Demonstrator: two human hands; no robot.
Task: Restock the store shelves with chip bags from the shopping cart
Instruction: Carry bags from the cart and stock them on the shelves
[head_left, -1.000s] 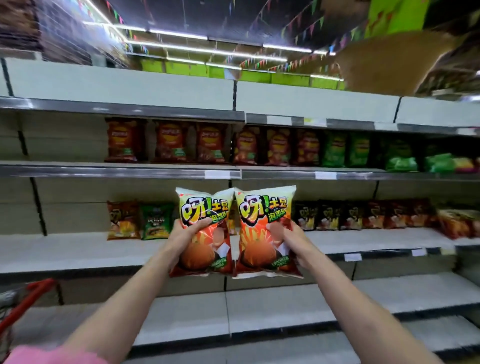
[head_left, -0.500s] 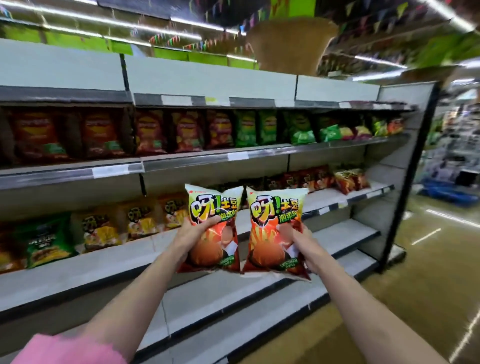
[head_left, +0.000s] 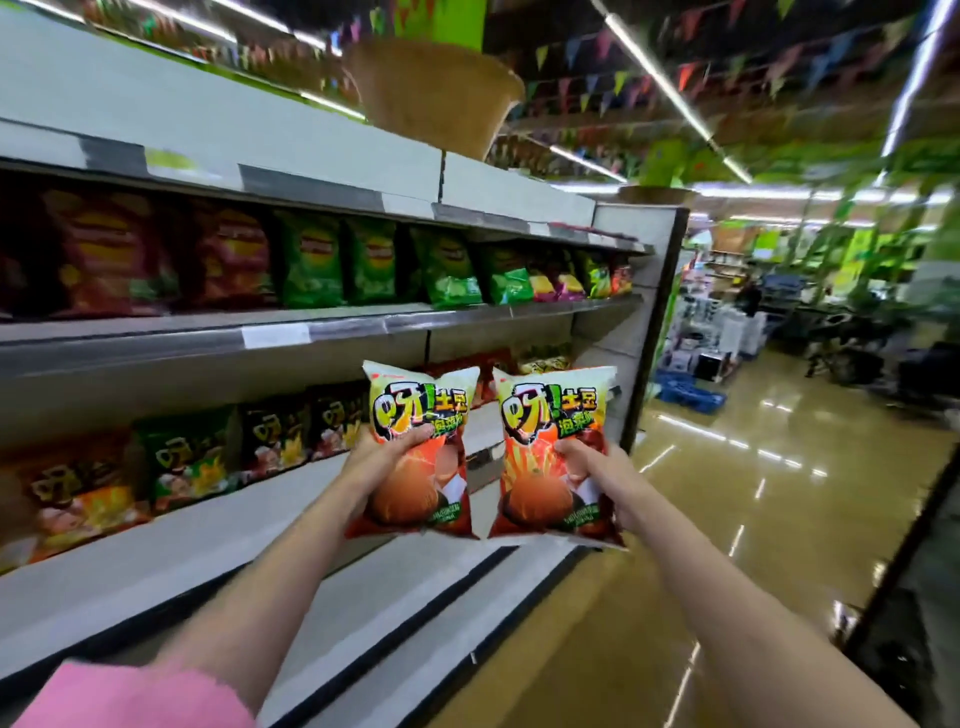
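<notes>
Head view. A person stands in a store aisle with both bare arms stretched forward, each hand holding one chip bag upright in front of the shelves. The left hand (head_left: 387, 457) is closed around the left chip bag (head_left: 418, 452), thumb across the printed front and the other fingers hidden behind it; a pink sleeve (head_left: 140, 696) shows at the lower edge. The right hand (head_left: 597, 470) is clamped on the right chip bag (head_left: 553, 452) in the same way, thumb on the front, fingers behind. The two bags hang side by side, close together with a narrow gap between them, their lower corners nearly meeting; both are orange-red below and pale green-yellow above, with large lettering. Behind them runs the shelf unit (head_left: 332, 332). Its upper stocked level carries red bags (head_left: 109, 254) to the left and green bags (head_left: 311, 262) further along. The level below it holds a row of darker snack bags (head_left: 187, 457) set back from the edge, leaving a bare white front strip. The lowest levels appear bare. A woven basket (head_left: 436, 98) stands on top of the unit. To the right lies a glossy floor (head_left: 753, 493), blurred beyond.
</notes>
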